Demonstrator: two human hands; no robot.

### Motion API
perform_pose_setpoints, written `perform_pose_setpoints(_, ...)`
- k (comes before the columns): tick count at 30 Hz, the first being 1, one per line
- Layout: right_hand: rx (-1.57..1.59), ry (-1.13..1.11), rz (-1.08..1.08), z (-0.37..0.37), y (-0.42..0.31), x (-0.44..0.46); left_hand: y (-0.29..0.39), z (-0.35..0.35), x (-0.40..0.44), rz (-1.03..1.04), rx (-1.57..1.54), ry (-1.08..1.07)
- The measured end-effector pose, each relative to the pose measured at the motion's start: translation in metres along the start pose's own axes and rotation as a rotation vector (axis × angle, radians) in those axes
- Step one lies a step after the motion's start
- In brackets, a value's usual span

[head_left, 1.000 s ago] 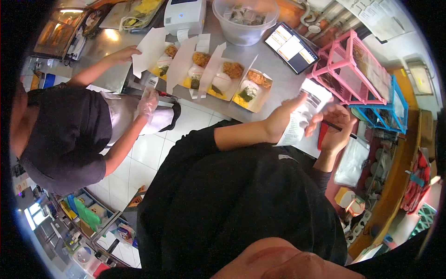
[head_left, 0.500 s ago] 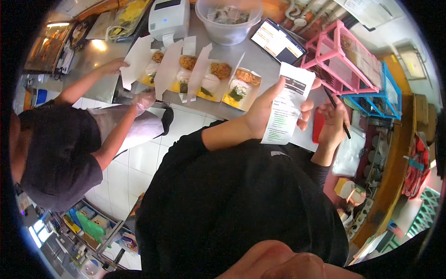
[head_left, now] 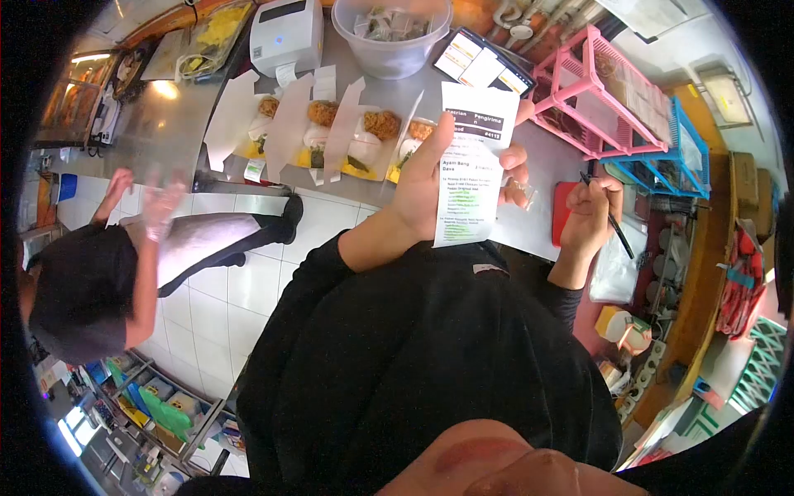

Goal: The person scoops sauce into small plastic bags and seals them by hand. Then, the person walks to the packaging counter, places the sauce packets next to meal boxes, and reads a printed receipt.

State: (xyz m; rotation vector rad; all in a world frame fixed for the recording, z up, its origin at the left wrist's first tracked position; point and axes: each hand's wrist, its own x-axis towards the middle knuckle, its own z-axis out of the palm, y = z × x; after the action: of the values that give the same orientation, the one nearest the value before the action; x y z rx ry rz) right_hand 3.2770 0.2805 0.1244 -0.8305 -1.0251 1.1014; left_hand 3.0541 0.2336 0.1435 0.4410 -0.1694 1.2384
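A long printed receipt (head_left: 471,178) with green highlighter marks is held up in my left hand (head_left: 416,186), thumb on its front and fingers around its right edge. My right hand (head_left: 589,217) is closed around a slim black pen (head_left: 617,230), to the right of the receipt. Just beyond my left hand, several open paper meal boxes (head_left: 335,157) stand in a row on the metal counter. Fried chicken (head_left: 381,125), rice, and yellow and green food show inside them. The receipt partly covers the rightmost box.
A label printer (head_left: 286,37), a clear tub (head_left: 392,41) of small packets and a tablet (head_left: 482,62) line the counter's back. Pink (head_left: 608,99) and blue racks (head_left: 682,153) stand right. A red flat object (head_left: 566,213) lies near my right hand. A co-worker (head_left: 91,281) stands left.
The co-worker has let go of the leftmost box and moved back, hands blurred. The receipt has shifted left and nearer to me. My right hand still grips the pen.
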Motion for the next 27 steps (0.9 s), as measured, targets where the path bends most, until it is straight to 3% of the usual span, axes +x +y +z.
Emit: perform_pose_setpoints(27, -0.028, 0.013, 0.011, 0.0020, 0.0075, -0.0038, -0.0040, 0.0033, -0.0042, 0.013, -0.048, 0.041)
